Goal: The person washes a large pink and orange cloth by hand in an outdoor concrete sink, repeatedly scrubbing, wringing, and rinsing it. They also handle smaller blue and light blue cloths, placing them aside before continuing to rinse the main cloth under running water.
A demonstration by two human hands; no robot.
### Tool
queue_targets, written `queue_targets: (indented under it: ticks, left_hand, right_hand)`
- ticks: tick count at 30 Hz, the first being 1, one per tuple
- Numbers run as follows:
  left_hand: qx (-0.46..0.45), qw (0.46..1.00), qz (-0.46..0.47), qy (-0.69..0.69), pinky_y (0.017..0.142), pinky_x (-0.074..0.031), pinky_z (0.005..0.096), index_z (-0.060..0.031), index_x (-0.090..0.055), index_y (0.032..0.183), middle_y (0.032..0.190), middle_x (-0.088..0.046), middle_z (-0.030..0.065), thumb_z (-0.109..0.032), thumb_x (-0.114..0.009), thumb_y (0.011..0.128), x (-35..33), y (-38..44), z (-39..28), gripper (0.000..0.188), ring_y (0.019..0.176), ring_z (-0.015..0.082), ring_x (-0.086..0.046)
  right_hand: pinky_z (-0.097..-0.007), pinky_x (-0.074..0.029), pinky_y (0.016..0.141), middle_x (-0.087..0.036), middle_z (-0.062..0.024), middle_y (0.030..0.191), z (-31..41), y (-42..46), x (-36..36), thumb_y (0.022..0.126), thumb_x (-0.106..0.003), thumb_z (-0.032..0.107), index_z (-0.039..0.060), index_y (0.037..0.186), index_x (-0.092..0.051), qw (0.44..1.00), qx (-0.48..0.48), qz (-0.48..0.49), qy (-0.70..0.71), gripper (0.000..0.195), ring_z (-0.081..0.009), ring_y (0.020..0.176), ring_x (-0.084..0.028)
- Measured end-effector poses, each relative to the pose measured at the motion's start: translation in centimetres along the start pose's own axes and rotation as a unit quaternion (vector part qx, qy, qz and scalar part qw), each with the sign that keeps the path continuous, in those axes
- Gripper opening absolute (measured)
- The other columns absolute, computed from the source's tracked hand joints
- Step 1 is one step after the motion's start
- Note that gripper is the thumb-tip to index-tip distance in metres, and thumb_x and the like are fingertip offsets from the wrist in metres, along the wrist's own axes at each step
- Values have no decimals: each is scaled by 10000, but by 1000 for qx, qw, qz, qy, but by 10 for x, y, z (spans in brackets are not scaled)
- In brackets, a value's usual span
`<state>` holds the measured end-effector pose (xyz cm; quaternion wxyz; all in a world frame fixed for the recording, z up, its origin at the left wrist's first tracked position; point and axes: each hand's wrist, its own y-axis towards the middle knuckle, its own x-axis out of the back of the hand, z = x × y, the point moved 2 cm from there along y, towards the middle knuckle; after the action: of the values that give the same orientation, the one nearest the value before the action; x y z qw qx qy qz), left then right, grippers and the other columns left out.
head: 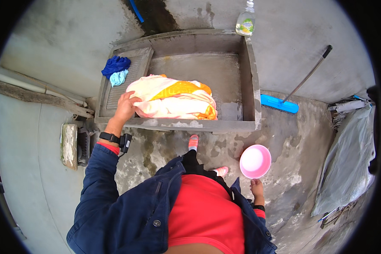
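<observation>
In the concrete wash sink [200, 124] lies a bunched pale pink and orange cloth [177, 101], close to the front wall. My left hand [127, 103] grips its left edge between thumb and fingers, beside the ribbed washboard slope [136, 63]. Low on the right, my right hand [257, 186] has its fingers at the near rim of a round pink plastic basin [255, 161]. The basin's inside is pale and faces up towards me; whether it rests on the floor is hard to tell.
A dark blue cloth [116, 66] and a light blue cloth [118, 78] lie on the sink's left edge. A clear detergent bottle [245, 22] stands at the back right corner. A blue broom [279, 103] leans at the wall. Plastic sheeting [346, 158] covers sticks at right.
</observation>
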<state>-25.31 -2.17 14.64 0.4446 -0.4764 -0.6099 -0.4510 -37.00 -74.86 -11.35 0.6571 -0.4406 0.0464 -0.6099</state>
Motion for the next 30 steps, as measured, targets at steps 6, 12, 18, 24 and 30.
queue_targets:
  ticks: [6, 12, 18, 24, 30]
  left_hand:
    - [78, 974, 78, -200, 857, -487, 346, -89, -698, 948, 1069, -667, 135, 30, -680, 694, 0, 3, 0, 281, 965, 305, -625]
    - [151, 877, 273, -366, 750, -493, 246, -20, -682, 1043, 915, -670, -15, -110, -688, 862, 10, 10, 23, 203, 822, 51, -578]
    - [247, 687, 202, -653, 813, -515, 268, 15, -616, 1156, 1044, -677, 54, -232, -614, 946, 25, 27, 31, 325, 916, 109, -628]
    - [208, 573, 238, -756, 916, -502, 309, 25, -522, 1270, 1186, -627, 92, -53, -634, 885, 25, 47, 41, 408, 1048, 174, -624]
    - [187, 556, 269, -763, 990, -451, 333, 19, -420, 1368, 1279, -568, 105, 35, -630, 798, 21, 47, 50, 608, 1160, 199, -566]
  right_hand:
    - [-318, -515, 639, -678, -103, 782, 6, -9, -17, 883, -637, 185, -23, 978, -638, 996, -62, 23, -54, 229, -182, 668, -647]
    - [-324, -520, 575, -678, -105, 750, 4, -24, -29, 864, -649, 211, -9, 949, -645, 984, -137, 50, -100, 237, -179, 612, -649]
    - [-320, -499, 554, -657, -86, 713, 45, -15, -50, 881, -635, 185, -3, 941, -634, 992, -110, 36, -53, 197, -163, 575, -610]
    - [-316, -500, 610, -659, -90, 746, 76, 2, -67, 899, -619, 167, -12, 966, -621, 997, -28, 33, -62, 191, -168, 624, -620]
    - [-281, -495, 509, -646, -79, 746, 72, -11, -72, 899, -620, 179, -3, 994, -603, 994, -69, 76, -29, 206, -155, 592, -614]
